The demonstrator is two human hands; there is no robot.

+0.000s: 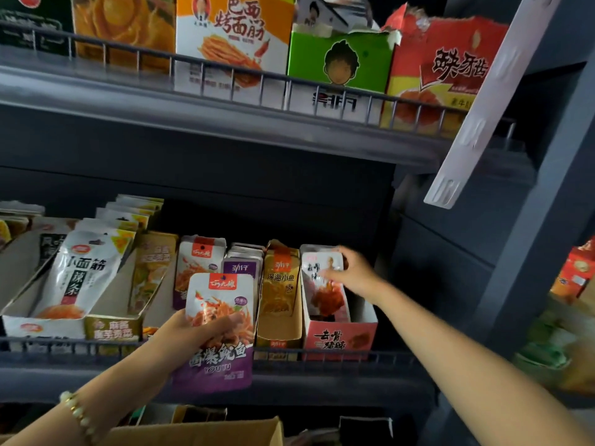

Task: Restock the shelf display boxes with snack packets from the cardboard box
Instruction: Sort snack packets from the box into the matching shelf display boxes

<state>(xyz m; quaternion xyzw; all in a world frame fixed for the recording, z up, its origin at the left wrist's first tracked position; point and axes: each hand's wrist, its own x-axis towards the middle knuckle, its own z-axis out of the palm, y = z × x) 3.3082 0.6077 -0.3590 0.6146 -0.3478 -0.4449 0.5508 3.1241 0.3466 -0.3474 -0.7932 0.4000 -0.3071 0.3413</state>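
My left hand (196,333) grips a white and purple squid snack packet (222,300) in front of the middle shelf, just before the purple display box (240,268). My right hand (351,272) reaches into the pink display box (341,339) at the right end of the shelf and pinches the top of a white and red packet (322,278) standing in it. The cardboard box (199,432) shows its open flap at the bottom edge, below the shelf.
An orange display box (280,317) stands between the purple and pink ones. White noodle-strip packets (80,275) fill boxes to the left. A wire rail (338,354) runs along the shelf front. The upper shelf (225,114) carries large boxes. A white strip (483,101) hangs at the right.
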